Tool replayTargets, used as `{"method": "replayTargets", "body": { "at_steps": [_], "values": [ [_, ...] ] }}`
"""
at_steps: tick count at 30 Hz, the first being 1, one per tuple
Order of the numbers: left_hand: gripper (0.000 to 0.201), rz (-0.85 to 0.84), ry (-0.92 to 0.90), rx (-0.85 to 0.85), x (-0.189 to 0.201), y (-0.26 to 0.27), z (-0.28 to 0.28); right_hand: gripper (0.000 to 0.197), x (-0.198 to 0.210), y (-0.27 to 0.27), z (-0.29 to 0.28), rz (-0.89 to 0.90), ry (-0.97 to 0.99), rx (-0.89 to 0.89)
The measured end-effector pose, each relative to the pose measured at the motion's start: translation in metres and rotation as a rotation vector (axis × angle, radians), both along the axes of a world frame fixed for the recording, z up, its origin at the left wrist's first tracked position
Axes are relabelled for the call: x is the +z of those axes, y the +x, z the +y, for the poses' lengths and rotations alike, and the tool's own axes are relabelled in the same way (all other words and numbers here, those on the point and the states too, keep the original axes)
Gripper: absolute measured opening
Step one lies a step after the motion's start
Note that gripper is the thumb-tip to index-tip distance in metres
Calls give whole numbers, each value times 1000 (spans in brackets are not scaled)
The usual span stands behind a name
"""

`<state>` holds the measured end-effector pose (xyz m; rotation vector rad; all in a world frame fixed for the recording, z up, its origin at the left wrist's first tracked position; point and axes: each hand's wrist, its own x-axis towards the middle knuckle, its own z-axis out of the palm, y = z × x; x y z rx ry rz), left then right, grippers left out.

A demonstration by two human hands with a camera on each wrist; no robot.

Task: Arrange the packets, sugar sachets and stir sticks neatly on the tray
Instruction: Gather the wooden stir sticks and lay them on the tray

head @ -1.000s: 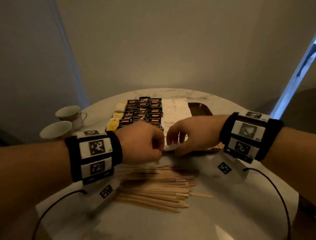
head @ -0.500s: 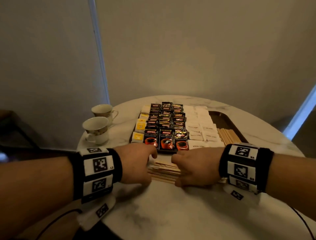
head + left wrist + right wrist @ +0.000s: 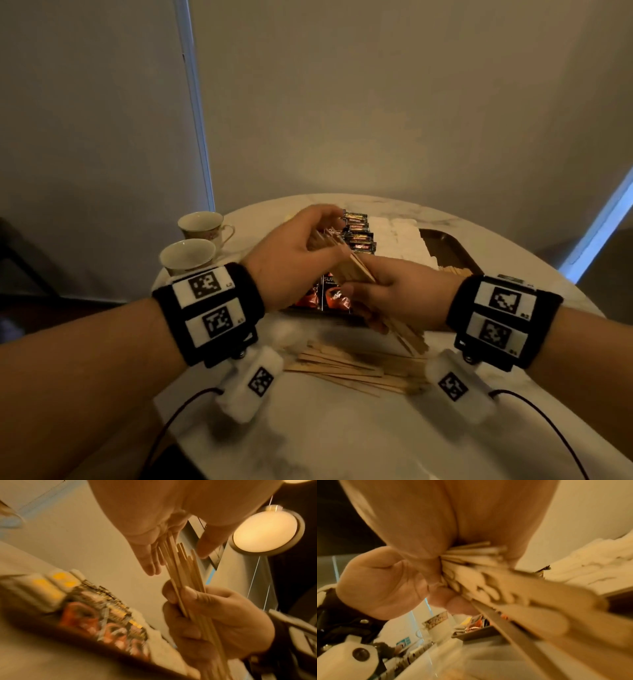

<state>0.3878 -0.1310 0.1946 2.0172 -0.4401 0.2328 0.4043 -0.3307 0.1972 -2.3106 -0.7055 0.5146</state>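
Note:
My right hand (image 3: 380, 294) grips a bundle of wooden stir sticks (image 3: 352, 267) and holds it slanted in the air above the tray's near edge. My left hand (image 3: 318, 229) is raised at the bundle's upper end. In the left wrist view its fingers (image 3: 149, 563) are straight and lie against the stick tips (image 3: 181, 561), with the thumb apart. More stir sticks (image 3: 356, 371) lie loose on the table below. On the dark tray (image 3: 448, 243) lie rows of black coffee packets (image 3: 359, 236), white sugar sachets (image 3: 397, 236) and some laid sticks (image 3: 452, 271).
Two teacups (image 3: 202, 224) (image 3: 186, 255) stand on the round marble table (image 3: 342, 438), left of the tray. Yellow-labelled packets (image 3: 49, 586) line the tray's left side. Wrist-camera cables trail over the table's near edge. A wall is close behind the table.
Both hands were down on the loose sticks at the tray's near edge. They have risen; the right now holds a bundle in the air with the left at its upper end.

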Motion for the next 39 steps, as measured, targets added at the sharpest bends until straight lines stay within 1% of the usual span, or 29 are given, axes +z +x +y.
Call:
{"method": "replayTargets", "body": {
  "at_steps": [2, 3, 4, 7, 10, 12, 13, 15, 17, 19, 20, 22, 24, 26, 28, 31, 34, 36, 39],
  "values": [
    [34, -84, -47, 29, 7, 13, -9, 13, 4, 4, 3, 68, 116, -38],
    [25, -100, -68, 19, 11, 19, -13, 15, 6, 6, 5, 90, 155, -58],
    [21, -102, -92, -11, 14, 24, -16, 17, 7, 8, 8, 102, 187, -75],
    [20, -120, -99, -94, 26, 34, -22, 30, 9, 17, 14, 148, 278, -128],
    [20, -242, -80, -94, 35, 44, -22, 27, 11, 25, 17, 139, 364, -161],
    [31, -290, -85, -43, 35, 50, -21, 21, 13, 32, 18, 156, 441, -181],
    [33, -298, -83, -22, 34, 52, -21, 20, 12, 36, 19, 178, 472, -186],
    [28, -300, -85, -12, 31, 58, -21, 22, 10, 43, 21, 229, 507, -183],
    [24, -303, -104, -38, 30, 64, -16, 23, 6, 50, 25, 264, 534, -170],
    [28, -289, -178, -87, 28, 69, -9, 24, 5, 55, 28, 237, 565, -156],
    [31, -261, -274, -123, 27, 70, -7, 26, 7, 57, 30, 205, 593, -147],
    [39, -143, -532, -152, 19, 76, -5, 24, 16, 61, 35, 149, 685, -102],
    [49, 30, -739, -95, 7, 83, -3, 28, 32, 65, 41, 114, 830, -47],
    [58, 221, -876, -49, -4, 90, 0, 38, 50, 69, 50, 46, 971, -4],
    [64, 387, -1020, -55, -10, 96, 3, 41, 64, 72, 62, -37, 1084, 52],
    [71, 546, -1194, -91, -11, 97, 4, 41, 75, 77, 81, -129, 1190, 137],
    [73, 625, -1358, -169, -14, 94, 7, 38, 66, 86, 102, -175, 1203, 156],
    [70, 637, -1467, -194, -18, 94, 10, 33, 54, 94, 110, -179, 1158, 136],
    [61, 594, -1579, -114, -21, 98, 18, 26, 40, 109, 112, -119, 1059, 139]
  ]
}}
